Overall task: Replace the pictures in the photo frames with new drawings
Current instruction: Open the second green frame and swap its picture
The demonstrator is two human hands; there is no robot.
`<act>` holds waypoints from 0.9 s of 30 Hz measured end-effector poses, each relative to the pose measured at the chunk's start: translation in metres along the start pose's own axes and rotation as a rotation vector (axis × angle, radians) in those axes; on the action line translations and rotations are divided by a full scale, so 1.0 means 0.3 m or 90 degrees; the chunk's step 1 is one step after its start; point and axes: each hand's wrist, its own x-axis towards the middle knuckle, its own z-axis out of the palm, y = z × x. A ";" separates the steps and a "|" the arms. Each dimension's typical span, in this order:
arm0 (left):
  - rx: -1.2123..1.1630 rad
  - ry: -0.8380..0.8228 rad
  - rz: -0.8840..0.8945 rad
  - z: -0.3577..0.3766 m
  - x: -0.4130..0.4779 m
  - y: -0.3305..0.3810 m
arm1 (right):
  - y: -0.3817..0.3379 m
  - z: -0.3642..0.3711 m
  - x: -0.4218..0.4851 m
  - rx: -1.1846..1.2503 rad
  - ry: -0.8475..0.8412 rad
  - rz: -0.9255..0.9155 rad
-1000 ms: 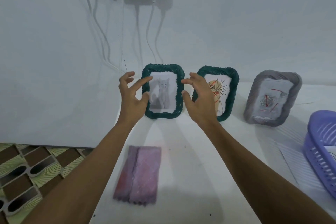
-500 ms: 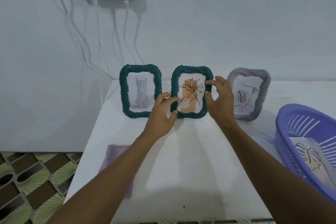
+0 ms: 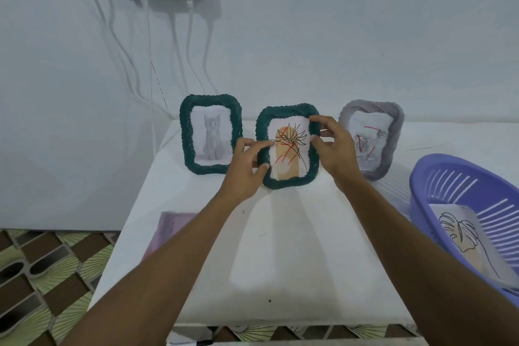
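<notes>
Both hands have closed in since a moment ago: left hand [image 3: 243, 168] and right hand [image 3: 335, 147] now clamp the middle green frame [image 3: 287, 146], centre picture, on the table [image 3: 295, 247].

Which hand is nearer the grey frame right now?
Right. The right hand grips the middle green frame's right edge, beside the grey frame; the left hand holds its left edge.

Middle frame [image 3: 286, 149]: green, rope-textured, glossy; basket [image 3: 460, 191]: purple slotted plastic; table [image 3: 280, 247]: matt white.
</notes>
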 end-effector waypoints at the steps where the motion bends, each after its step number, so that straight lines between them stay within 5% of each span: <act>1: -0.016 -0.002 0.006 -0.005 -0.011 0.008 | -0.002 -0.015 -0.004 0.011 -0.004 0.003; 9: -0.282 -0.071 -0.098 -0.072 -0.124 0.125 | -0.037 -0.139 -0.099 0.297 -0.147 0.085; 15: -0.307 -0.097 -0.091 -0.090 -0.203 0.165 | -0.023 -0.192 -0.158 0.381 -0.222 0.124; 21: 0.109 0.000 0.088 -0.031 -0.240 0.178 | -0.040 -0.205 -0.196 0.375 -0.179 0.134; 27: 0.148 -0.161 0.132 0.064 -0.307 0.295 | -0.101 -0.214 -0.198 0.357 -0.148 0.143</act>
